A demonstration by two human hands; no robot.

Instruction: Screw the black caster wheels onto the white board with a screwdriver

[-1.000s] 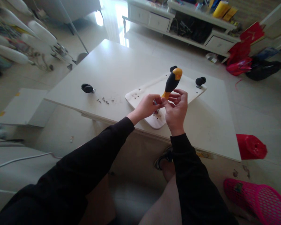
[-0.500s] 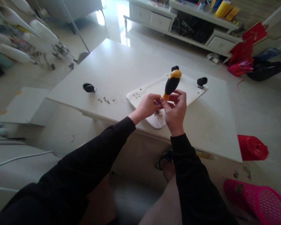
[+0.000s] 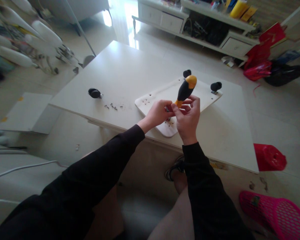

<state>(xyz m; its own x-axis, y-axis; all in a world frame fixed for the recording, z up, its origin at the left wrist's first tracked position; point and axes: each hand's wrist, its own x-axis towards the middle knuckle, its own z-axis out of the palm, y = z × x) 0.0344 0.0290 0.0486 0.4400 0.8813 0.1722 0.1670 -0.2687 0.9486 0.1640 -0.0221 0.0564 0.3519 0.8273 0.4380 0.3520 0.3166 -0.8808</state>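
Note:
My right hand grips the lower end of a black and orange screwdriver, whose handle points up and away. My left hand pinches something small at the screwdriver's tip, too small to name. Both hands hover over the near corner of a white board with screw holes that lies on the white table. Two black caster wheels stand at the board's far edge.
A loose black caster and several small screws lie on the table to the left. A red bag and a pink basket are on the floor at right. A white cabinet stands behind.
The screwdriver handle has tilted slightly, first nearer upright and then back to the right. Both hands stay in the same spot over the board's corner.

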